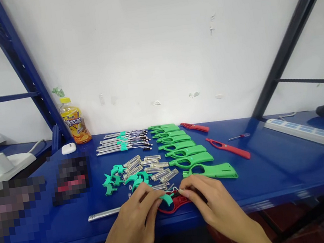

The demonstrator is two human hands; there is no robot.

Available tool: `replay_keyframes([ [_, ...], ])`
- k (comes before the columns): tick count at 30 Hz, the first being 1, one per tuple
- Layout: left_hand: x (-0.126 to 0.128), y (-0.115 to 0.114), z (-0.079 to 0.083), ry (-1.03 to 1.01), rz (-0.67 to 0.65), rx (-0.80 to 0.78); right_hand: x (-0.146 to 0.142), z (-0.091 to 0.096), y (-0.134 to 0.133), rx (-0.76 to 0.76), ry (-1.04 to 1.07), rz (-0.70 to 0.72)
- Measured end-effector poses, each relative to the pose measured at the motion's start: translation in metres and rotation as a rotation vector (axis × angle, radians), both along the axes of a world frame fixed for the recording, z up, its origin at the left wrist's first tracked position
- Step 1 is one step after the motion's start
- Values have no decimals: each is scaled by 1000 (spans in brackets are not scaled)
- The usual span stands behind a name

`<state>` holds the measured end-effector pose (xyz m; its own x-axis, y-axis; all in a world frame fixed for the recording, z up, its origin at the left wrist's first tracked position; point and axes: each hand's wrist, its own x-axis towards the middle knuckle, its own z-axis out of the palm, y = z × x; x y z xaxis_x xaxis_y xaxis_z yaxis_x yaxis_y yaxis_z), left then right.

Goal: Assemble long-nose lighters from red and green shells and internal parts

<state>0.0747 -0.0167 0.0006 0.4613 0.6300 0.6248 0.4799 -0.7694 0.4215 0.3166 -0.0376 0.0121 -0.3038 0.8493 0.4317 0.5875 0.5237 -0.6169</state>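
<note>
My left hand (143, 212) and my right hand (209, 201) meet at the front edge of the blue table (277, 169). Between them lies a red lighter shell (175, 204) with a teal trigger piece (167, 199) and a thin white wire. A metal tube (104, 214) sticks out to the left from under my left hand. My left fingers press on the teal piece and the shell. My right fingers pinch the wire end at the shell.
A row of green lighter shells (184, 150) lies behind the hands, with two red shells (229, 148) to their right. Metal tubes (122, 142), clear tanks (153, 167) and teal triggers (115, 178) lie left. An orange drink bottle (74, 121) and a power strip (308, 133) stand farther off.
</note>
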Motion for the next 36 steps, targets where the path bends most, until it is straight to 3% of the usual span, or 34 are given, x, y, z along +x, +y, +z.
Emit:
replay_keyframes([
  [36, 3, 0, -1, 1, 23, 69, 3, 5, 3, -76, 146, 11],
])
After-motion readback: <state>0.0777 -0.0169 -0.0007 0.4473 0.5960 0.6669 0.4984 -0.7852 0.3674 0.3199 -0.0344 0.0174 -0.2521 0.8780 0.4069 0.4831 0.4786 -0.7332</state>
